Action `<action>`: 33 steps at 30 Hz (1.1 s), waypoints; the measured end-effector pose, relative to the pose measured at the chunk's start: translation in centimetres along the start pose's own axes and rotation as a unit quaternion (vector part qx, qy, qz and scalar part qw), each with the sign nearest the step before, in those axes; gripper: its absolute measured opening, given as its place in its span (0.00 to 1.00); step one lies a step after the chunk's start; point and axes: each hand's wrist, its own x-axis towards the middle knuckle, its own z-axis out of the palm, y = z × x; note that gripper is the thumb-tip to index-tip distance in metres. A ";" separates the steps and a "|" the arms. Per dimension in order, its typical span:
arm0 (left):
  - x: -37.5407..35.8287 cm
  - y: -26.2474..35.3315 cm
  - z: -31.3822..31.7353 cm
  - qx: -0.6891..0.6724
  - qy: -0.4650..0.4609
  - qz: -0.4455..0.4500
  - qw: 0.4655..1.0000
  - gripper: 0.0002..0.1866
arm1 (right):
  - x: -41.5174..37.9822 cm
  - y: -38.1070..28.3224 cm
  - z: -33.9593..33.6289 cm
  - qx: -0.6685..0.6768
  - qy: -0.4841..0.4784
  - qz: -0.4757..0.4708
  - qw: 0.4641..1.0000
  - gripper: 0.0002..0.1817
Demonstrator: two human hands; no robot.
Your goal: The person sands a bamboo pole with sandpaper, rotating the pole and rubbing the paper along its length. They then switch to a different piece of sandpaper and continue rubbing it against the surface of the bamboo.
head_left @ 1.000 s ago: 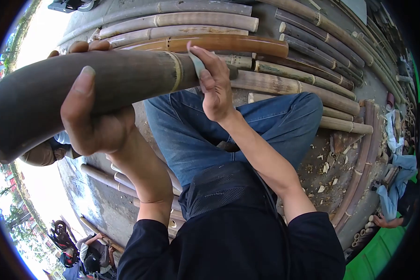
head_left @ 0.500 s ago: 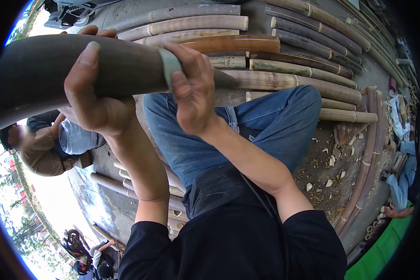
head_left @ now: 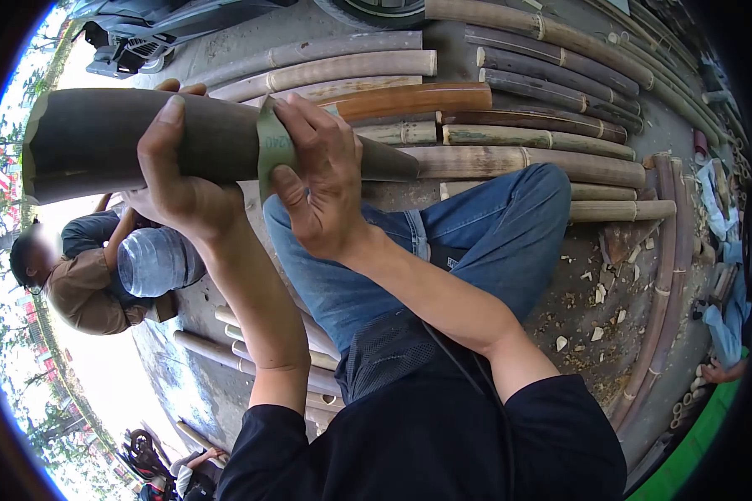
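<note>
A thick dark bamboo tube [head_left: 217, 138] lies across the upper left, its wide, rough-edged end toward the left. My left hand [head_left: 184, 179] is wrapped round it from below, thumb on the near side and fingertips showing over the top edge. Farther right along the tube, my right hand [head_left: 322, 175] presses a green strip of sandpaper [head_left: 274, 146] with printed digits around the surface, thumb below and fingers above. The narrower end of the tube points right, past my right hand, over the laid-out bamboo.
Bamboo poles [head_left: 485, 159] lie in rows beyond my crossed legs [head_left: 493, 230]. Wood chips [head_left: 597, 334] litter the ground at right. A seated person [head_left: 83, 267] is at left beside a clear water jug [head_left: 152, 260]. A wheel [head_left: 384, 10] shows at the top.
My right hand and the sandpaper have shifted slightly left along the tube. The tube's wide end has moved right in view, and the strip now appears sharper.
</note>
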 end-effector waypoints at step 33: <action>0.3 0.0 -1.2 -0.027 -0.004 -0.020 0.999 0.35 | -5.4 8.7 -1.4 0.000 0.019 0.023 1.000 0.33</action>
